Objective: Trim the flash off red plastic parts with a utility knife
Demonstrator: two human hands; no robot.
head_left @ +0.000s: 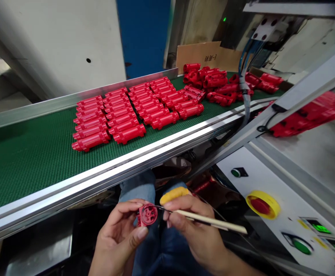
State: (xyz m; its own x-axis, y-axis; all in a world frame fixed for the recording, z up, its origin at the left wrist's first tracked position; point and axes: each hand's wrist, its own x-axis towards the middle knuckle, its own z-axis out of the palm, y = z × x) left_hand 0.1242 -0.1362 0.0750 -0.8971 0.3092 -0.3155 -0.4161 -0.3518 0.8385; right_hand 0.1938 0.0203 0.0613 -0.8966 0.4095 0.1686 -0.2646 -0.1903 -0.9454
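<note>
Between the thumb and fingers of my left hand (118, 237) is a red plastic part (149, 214), its round, hollow-looking end turned up towards me. My right hand (193, 222) is closed around a slim tool (213, 221) with a pale, stick-like handle. The tool's thin dark tip reaches the rim of the red part; whether it touches cannot be made out. A yellow finger cover (173, 194) sits on one finger of my right hand. Both hands are above my lap, in front of the conveyor.
Rows of red cylindrical parts (127, 128) lie on a green conveyor belt (41, 165) with a metal edge rail (98, 176). More lie heaped by a cardboard sheet (197, 55). At right are a control panel with a yellow-ringed red button (260, 205) and a slanting metal frame (308, 73).
</note>
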